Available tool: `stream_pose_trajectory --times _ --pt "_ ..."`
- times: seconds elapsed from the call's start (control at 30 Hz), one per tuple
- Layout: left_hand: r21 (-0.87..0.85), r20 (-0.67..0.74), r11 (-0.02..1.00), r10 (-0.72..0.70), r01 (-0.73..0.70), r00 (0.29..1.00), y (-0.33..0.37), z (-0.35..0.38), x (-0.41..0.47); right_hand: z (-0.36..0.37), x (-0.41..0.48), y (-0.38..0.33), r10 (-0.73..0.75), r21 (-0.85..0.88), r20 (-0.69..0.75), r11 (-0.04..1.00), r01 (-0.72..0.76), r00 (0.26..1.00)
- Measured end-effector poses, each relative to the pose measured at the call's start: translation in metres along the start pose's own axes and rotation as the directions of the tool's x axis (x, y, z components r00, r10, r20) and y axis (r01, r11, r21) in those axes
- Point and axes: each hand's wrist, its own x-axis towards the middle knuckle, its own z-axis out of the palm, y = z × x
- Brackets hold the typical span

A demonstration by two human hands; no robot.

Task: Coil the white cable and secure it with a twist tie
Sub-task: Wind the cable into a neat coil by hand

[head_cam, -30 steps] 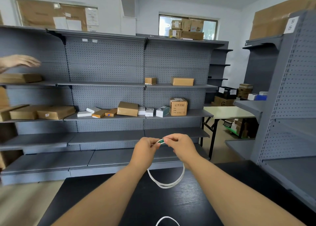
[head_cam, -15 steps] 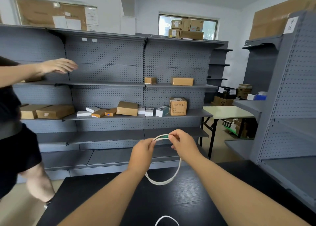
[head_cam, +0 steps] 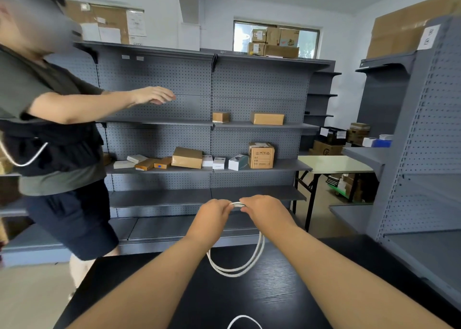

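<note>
The white cable (head_cam: 235, 270) hangs as a round coil of about two loops above the black table (head_cam: 249, 298). My left hand (head_cam: 213, 215) and my right hand (head_cam: 262, 211) pinch the coil's top together, fingertips almost touching. The green twist tie seen earlier is hidden between my fingers now. Another white loop (head_cam: 243, 320) lies on the table at the bottom edge of the view.
A person (head_cam: 50, 139) in a dark shirt and shorts passes close on the left, one arm stretched toward the grey pegboard shelving (head_cam: 249, 91). Cardboard boxes (head_cam: 260, 155) sit on the shelves. A second grey shelf unit (head_cam: 424, 154) stands right; a pale folding table (head_cam: 334, 164) behind.
The person has walked in from the left and now fills the left side. My fingertips have closed in over the coil's top, hiding the green tie. The coil hangs much as before.
</note>
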Motion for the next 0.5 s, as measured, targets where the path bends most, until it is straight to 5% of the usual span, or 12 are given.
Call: stream_pose_trajectory --times 0.13,0.3,0.5 --pt "-0.068 0.012 0.998 0.002 -0.002 1.000 0.0014 0.0019 -0.0024 0.0014 -0.0015 -0.0012 0.018 -0.034 -0.045 0.999 -0.019 0.999" --pt "-0.206 0.065 0.974 -0.084 0.096 0.994 -0.0038 0.0033 -0.0042 -0.0009 -0.0043 0.0034 0.235 0.092 -0.102 0.970 -0.226 0.967" --pt "0.071 0.037 0.997 -0.020 0.017 0.999 -0.0060 0.0096 0.0015 -0.0044 -0.0068 -0.0043 0.415 0.295 -0.071 0.878 -0.378 0.907"
